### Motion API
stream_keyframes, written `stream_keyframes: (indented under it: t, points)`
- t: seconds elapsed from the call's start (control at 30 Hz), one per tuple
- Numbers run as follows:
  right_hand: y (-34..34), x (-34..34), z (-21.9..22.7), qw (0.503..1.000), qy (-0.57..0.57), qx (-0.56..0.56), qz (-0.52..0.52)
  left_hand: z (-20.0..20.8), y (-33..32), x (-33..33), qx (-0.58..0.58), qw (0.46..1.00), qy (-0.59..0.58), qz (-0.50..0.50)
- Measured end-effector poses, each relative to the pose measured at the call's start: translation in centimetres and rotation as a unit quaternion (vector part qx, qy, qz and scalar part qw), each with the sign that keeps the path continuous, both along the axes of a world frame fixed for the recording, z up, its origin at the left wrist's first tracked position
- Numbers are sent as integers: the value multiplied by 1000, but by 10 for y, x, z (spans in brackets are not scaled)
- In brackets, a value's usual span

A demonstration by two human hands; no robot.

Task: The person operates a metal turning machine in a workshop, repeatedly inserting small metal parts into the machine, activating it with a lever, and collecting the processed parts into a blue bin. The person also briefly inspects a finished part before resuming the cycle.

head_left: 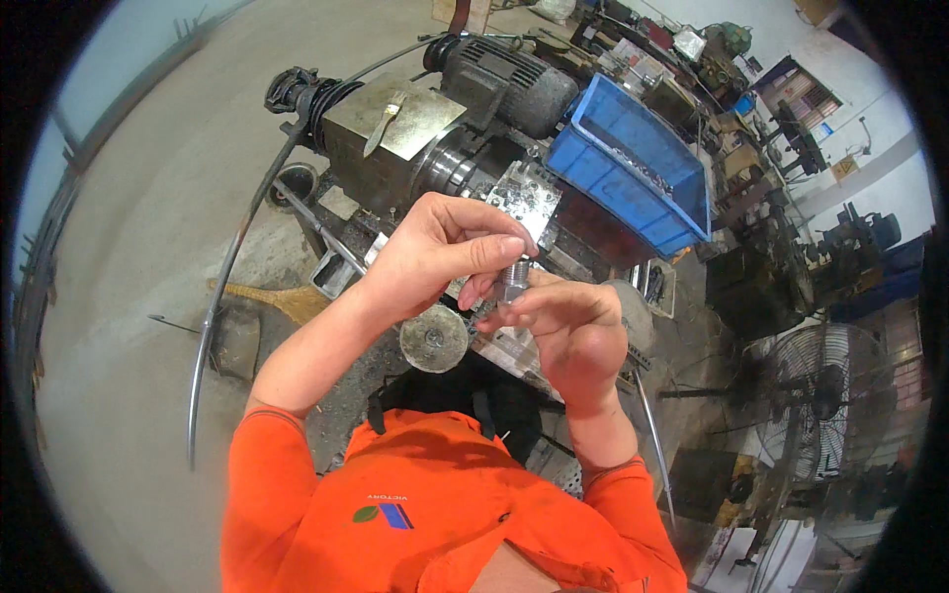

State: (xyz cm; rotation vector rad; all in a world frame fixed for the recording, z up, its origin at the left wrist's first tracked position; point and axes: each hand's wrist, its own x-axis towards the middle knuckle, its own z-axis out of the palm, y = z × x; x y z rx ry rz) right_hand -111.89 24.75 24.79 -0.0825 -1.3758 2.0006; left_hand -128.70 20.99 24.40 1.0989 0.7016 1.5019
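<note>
Both of my hands meet over the machine around a small shiny threaded metal fitting [514,277], held upright with its thread toward the top. My right hand [578,331] pinches its lower part between thumb and fingers. At the upper end of the thread, my left hand [450,247] is closed, with thumb and forefinger pressed together. Whether a separate small part sits between those left fingertips is hidden. Just beyond the hands is a metal tool block [529,203] on the machine, beside the round steel chuck [447,170].
A brush [384,124] lies on the headstock's metal top [341,109]. Behind stand an electric motor [509,84] and a blue plastic crate [633,183] with small metal pieces. A round metal disc [433,338] is below my left wrist. A large fan [816,400] stands right; a bent bar [232,267] rises left.
</note>
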Motion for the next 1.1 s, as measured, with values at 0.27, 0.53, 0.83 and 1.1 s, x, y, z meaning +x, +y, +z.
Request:
stream_keyframes:
  t: [0.27,0.53,0.83,1.1]
  points:
    - [0,0,-2,997,37,-61,30,0,-3,1,4,998,-56,-21]
    - [0,-1,0,995,42,-76,52,1,-7,-1,12,997,-72,-17]
    - [5,-6,7,861,-83,449,-222,-2,-19,-4,66,997,-38,30]
    - [-5,-18,30,748,-93,583,-301,-3,-22,-5,87,993,-64,50]
